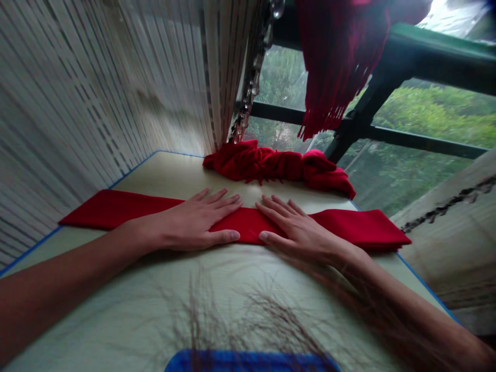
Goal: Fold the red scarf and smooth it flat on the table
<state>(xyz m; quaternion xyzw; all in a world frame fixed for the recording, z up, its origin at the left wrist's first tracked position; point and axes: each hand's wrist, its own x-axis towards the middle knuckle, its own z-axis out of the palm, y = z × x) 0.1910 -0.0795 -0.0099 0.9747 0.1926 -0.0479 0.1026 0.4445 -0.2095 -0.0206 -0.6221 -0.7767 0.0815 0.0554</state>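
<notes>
Our left hand [197, 219] and right hand [298, 232] lie flat and apart on the red scarf [248, 227], its ends reaching the edges of the desk [186, 175].

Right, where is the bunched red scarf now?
The bunched red scarf lies at the far edge of the mat in the head view, beyond the left hand and right hand.
</notes>
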